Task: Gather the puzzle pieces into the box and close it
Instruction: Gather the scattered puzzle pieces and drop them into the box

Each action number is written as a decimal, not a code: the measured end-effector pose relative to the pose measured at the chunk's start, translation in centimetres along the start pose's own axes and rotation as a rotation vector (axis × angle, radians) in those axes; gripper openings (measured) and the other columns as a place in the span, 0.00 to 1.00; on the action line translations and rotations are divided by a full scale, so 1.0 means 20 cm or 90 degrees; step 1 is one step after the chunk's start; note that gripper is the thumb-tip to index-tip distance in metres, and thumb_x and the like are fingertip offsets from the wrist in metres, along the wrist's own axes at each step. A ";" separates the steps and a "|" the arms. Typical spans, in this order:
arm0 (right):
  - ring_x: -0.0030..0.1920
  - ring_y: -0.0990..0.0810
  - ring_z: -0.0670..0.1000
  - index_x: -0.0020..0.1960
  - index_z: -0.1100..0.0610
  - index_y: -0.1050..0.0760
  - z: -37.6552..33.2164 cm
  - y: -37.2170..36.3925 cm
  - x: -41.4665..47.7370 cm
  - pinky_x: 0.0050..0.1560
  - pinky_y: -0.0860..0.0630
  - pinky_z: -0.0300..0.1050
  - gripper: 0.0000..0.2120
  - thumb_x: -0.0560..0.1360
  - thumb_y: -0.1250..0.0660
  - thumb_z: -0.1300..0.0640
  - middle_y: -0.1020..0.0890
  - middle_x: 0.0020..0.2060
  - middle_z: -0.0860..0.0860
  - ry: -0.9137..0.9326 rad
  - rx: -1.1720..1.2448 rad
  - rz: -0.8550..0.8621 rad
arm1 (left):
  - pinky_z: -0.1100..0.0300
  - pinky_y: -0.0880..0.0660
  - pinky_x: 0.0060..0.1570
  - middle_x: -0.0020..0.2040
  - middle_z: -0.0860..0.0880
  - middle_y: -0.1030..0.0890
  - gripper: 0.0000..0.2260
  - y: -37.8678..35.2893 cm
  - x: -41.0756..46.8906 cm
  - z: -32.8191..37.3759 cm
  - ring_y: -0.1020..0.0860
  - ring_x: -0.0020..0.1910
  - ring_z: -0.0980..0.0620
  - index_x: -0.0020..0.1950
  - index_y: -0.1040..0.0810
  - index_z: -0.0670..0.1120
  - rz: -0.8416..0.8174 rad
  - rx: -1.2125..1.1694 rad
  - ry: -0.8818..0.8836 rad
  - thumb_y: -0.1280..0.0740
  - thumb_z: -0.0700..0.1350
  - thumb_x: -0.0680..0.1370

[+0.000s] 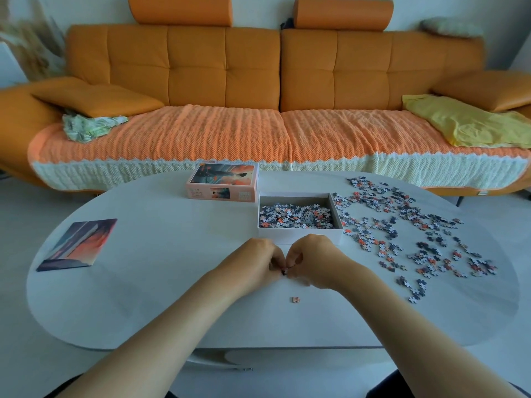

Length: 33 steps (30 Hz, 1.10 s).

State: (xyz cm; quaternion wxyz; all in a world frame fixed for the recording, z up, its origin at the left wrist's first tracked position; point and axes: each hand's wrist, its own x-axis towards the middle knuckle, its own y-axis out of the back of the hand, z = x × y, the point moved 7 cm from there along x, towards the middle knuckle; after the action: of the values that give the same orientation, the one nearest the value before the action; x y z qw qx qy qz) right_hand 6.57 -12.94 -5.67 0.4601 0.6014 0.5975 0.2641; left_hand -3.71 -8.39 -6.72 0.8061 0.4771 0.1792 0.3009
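Nearest, a lone piece [295, 300] lay on the bench [143, 297], at six o'clock from the hands. The left hand [257, 262] and right hand [314, 259] met fingertip to fingertip, fingers curled, both pinching a small dark piece [284, 272] (perhaps two joined; too small to tell). Beyond them, at twelve o'clock, the open box [300, 232] held a shallow layer of pieces [296, 216]. A wide scatter of loose pieces [402, 225] lay at its three o'clock, and the lid [222, 182] sat off at ten o'clock. I judged the gathering under half done, with closing yet to come.
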 end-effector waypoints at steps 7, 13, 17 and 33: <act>0.37 0.17 0.51 0.39 0.52 0.18 0.01 0.02 0.03 0.26 0.25 0.35 0.08 0.70 0.33 0.63 0.19 0.32 0.45 0.005 -0.012 -0.019 | 0.68 0.27 0.44 0.43 0.56 0.16 0.11 0.02 0.02 -0.01 0.21 0.41 0.60 0.46 0.15 0.53 -0.012 -0.021 -0.002 0.32 0.39 0.73; 0.34 0.19 0.46 0.38 0.50 0.20 0.04 0.24 0.06 0.31 0.25 0.28 0.09 0.73 0.33 0.62 0.19 0.35 0.43 0.035 0.046 0.139 | 0.69 0.26 0.44 0.43 0.56 0.16 0.06 0.07 0.03 -0.08 0.21 0.42 0.61 0.47 0.14 0.51 -0.040 -0.031 0.045 0.29 0.45 0.73; 0.42 0.21 0.47 0.47 0.49 0.18 0.10 0.38 0.10 0.41 0.23 0.39 0.05 0.75 0.31 0.57 0.18 0.45 0.45 0.037 0.063 0.322 | 0.73 0.30 0.37 0.39 0.58 0.20 0.07 0.05 0.03 -0.09 0.23 0.38 0.66 0.47 0.14 0.53 -0.073 -0.025 0.046 0.28 0.45 0.72; 0.42 0.19 0.44 0.41 0.48 0.16 0.08 0.04 0.04 0.42 0.21 0.39 0.03 0.68 0.23 0.53 0.16 0.39 0.43 0.077 -0.056 -0.028 | 0.65 0.27 0.42 0.41 0.58 0.22 0.04 0.05 0.02 -0.12 0.23 0.42 0.60 0.47 0.19 0.53 -0.071 -0.019 0.045 0.27 0.50 0.74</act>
State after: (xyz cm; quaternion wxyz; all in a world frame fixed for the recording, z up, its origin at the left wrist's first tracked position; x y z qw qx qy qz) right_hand 8.54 -12.39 -5.86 0.4545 0.5504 0.6252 0.3157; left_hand -5.00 -6.16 -6.96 0.8219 0.4432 0.2290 0.2750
